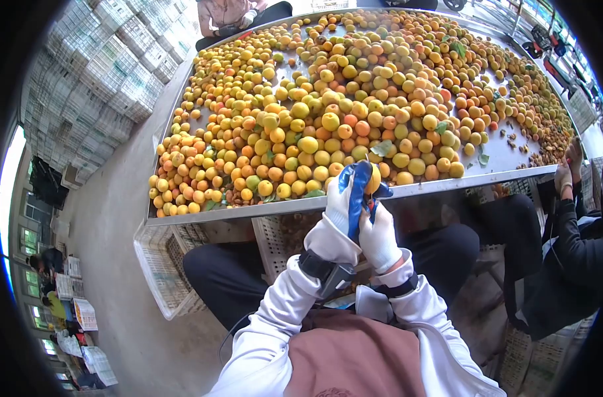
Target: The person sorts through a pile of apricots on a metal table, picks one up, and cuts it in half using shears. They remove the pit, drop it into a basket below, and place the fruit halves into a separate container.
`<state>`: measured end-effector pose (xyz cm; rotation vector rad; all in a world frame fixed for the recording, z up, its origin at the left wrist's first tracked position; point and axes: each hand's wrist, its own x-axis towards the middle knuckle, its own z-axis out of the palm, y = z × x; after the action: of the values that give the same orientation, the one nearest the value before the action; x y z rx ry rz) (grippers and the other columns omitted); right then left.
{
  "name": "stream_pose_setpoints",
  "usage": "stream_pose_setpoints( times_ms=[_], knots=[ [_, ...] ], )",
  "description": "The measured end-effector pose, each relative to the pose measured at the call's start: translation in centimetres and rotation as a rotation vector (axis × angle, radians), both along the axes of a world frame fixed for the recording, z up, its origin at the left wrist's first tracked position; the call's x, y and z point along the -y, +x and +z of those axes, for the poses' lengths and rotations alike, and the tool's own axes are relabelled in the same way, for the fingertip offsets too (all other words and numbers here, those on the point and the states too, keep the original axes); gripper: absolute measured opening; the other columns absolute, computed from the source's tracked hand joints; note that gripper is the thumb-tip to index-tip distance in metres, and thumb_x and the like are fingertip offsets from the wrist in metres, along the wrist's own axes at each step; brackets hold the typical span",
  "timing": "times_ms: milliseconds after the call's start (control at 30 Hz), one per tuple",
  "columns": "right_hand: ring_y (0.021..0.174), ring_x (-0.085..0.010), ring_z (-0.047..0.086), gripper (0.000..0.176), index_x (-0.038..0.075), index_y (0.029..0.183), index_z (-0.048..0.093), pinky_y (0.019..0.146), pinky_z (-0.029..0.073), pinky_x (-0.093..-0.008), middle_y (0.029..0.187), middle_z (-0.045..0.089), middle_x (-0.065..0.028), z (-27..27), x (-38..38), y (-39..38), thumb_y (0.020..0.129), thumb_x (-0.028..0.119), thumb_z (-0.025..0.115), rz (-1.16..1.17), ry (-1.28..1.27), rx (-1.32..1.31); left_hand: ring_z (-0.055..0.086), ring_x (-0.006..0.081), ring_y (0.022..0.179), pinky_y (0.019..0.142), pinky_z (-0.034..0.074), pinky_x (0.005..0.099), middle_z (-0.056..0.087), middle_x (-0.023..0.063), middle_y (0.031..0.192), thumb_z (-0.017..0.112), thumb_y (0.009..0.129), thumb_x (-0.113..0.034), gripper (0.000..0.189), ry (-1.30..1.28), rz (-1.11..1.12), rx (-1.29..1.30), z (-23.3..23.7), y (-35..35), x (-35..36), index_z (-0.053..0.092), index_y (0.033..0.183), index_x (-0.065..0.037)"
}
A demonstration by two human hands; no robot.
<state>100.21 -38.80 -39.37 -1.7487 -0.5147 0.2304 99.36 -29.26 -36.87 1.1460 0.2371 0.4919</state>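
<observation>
Both of my hands meet at the table's near edge, in white gloves with blue-coated palms. My left hand [346,202] is closed around a yellow-orange apricot [375,178], which shows beside its blue fingers. Pressed close below the fruit, my right hand [379,239] is closed too. A small red part of a thin tool [371,205] shows at its fingers; its full shape is hidden. Just beyond my hands, many loose apricots [308,145] cover the metal-rimmed table [262,210], with a few green leaves among them.
White plastic crates [162,264] stand under the table, and tall crate stacks [110,59] rise at left. A co-worker in dark clothes [559,264] sits at right, hands at the table edge. Another person [225,16] sits across. Dark apricot pieces [546,155] lie at far right.
</observation>
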Motion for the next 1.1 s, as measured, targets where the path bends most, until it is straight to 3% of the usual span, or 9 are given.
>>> stream_pose_setpoints(
  times_ms=[200,300,400,533,667,767,933,1000,1100],
  knots=[
    [0.079,-0.0206,0.065,0.020,-0.004,0.105,0.064,0.074,0.051,-0.0342,0.089,0.069,-0.0121,-0.5,-0.1,0.2,0.101,0.008,0.049,0.022,0.099,-0.099,0.068,0.0190,0.071,0.060,0.056,0.0310,0.067,0.0107,0.085,0.064,0.098,-0.032,0.034,-0.241,-0.219,-0.146,-0.9,1.8,-2.3,0.058,0.109,0.000],
    [0.079,-0.0179,0.064,0.023,-0.002,0.106,0.065,0.072,0.051,-0.0319,0.090,0.069,-0.0099,-1.2,0.0,0.3,0.103,0.012,0.048,0.099,0.175,-0.178,0.065,0.0162,0.059,0.053,0.053,0.0273,0.066,0.0081,0.083,0.073,0.092,-0.027,0.031,0.239,-0.108,-0.336,-1.4,2.2,-3.2,0.058,0.101,-0.001],
    [0.082,-0.0122,0.063,0.024,0.001,0.112,0.063,0.070,0.051,-0.0263,0.095,0.068,-0.0061,-2.2,0.3,0.4,0.104,0.018,0.048,0.214,0.303,-0.392,0.066,0.0146,0.065,0.056,0.053,0.0255,0.065,0.0068,0.083,0.071,0.094,-0.025,0.030,0.040,-0.199,-0.325,0.4,1.2,-3.0,0.059,0.101,0.001],
    [0.075,-0.0113,0.064,0.026,0.006,0.123,0.056,0.063,0.052,-0.0225,0.091,0.065,-0.0035,0.1,0.2,-0.3,0.104,0.023,0.051,0.299,0.568,-0.797,0.068,0.0195,0.077,0.072,0.056,0.0321,0.068,0.0125,0.089,0.055,0.102,-0.030,0.034,0.635,-0.058,0.093,-1.9,0.1,-4.1,0.064,0.106,0.003],
    [0.060,-0.0082,0.058,0.025,0.005,0.116,0.059,0.047,0.044,-0.0214,0.084,0.064,-0.0011,-0.3,1.1,1.0,0.103,0.026,0.054,0.480,0.609,-1.130,0.068,0.0247,0.078,0.074,0.056,0.0346,0.069,0.0164,0.092,0.050,0.103,-0.035,0.040,0.077,-0.216,-0.057,-2.8,0.2,-4.2,0.064,0.109,0.002],
    [0.055,-0.0072,0.056,0.024,0.004,0.104,0.063,0.043,0.040,-0.0218,0.076,0.062,-0.0006,-3.0,0.3,1.2,0.103,0.027,0.054,0.187,0.341,-0.337,0.071,0.0286,0.082,0.074,0.059,0.0375,0.070,0.0182,0.095,0.050,0.103,-0.037,0.041,-0.515,-0.111,-0.020,-2.3,0.3,-4.2,0.062,0.103,0.001],
    [0.050,-0.0038,0.046,0.021,0.003,0.103,0.067,0.046,0.034,-0.0218,0.062,0.053,0.0039,1.7,0.1,1.8,0.101,0.022,0.058,-0.053,0.410,-0.395,0.068,0.0264,0.064,0.060,0.059,0.0358,0.068,0.0135,0.085,0.053,0.101,-0.043,0.046,-0.252,0.033,-0.131,-0.2,-0.7,-6.2,0.058,0.114,0.001],
    [0.057,-0.0038,0.048,0.020,0.003,0.106,0.067,0.050,0.036,-0.0218,0.068,0.056,0.0029,-0.1,-2.2,3.3,0.100,0.020,0.060,-0.152,0.323,0.123,0.067,0.0252,0.060,0.057,0.058,0.0348,0.067,0.0120,0.084,0.053,0.100,-0.044,0.048,-0.233,0.000,-0.144,-0.2,-0.7,-6.1,0.057,0.116,0.002],
    [0.060,-0.0038,0.048,0.020,0.002,0.105,0.067,0.053,0.037,-0.0221,0.071,0.057,0.0025,1.4,-1.8,4.0,0.100,0.020,0.061,-0.156,0.329,-0.098,0.064,0.0187,0.058,0.057,0.057,0.0338,0.067,0.0107,0.087,0.051,0.101,-0.048,0.055,-0.250,-0.190,-0.106,0.2,-0.4,-6.9,0.055,0.123,0.003]
  ],
)
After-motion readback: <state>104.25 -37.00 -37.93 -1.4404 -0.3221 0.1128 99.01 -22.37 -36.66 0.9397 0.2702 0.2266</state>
